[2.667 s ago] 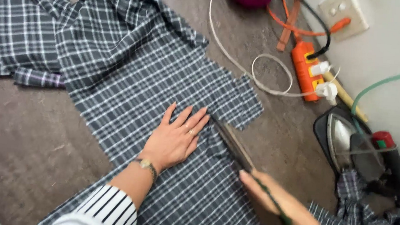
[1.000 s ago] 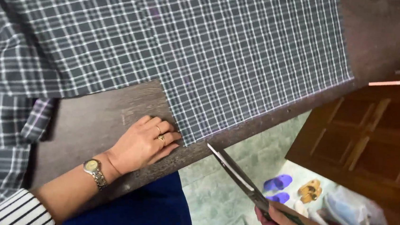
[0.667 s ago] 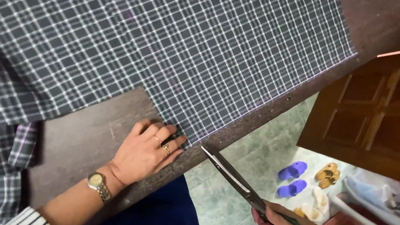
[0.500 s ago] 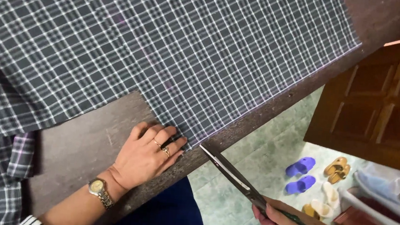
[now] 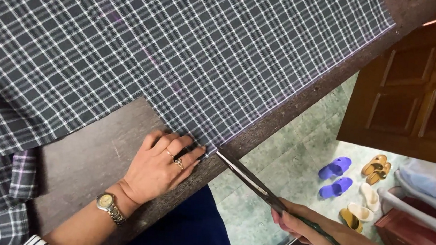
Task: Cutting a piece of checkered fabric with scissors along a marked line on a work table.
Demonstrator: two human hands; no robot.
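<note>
The left hand (image 5: 160,167) lies flat, fingers spread, pinning the plaid fabric (image 5: 192,58) corner on the desk (image 5: 90,159). From 4 o'clock, the right hand (image 5: 305,229) grips scissors (image 5: 255,181), blade tips at the fabric's edge; this cut looks barely begun.

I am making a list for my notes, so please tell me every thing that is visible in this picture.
plaid fabric: one, dark grey with white lines, spread on table
table: one, dark brown, bare near corner
scissors: one, tips at fabric corner
sandals: several pairs, purple, tan, cream, on green floor
wooden door: one, brown, right
wristwatch: one, gold, left wrist
left hand: flat at fabric edge
right hand: holds scissors
</note>
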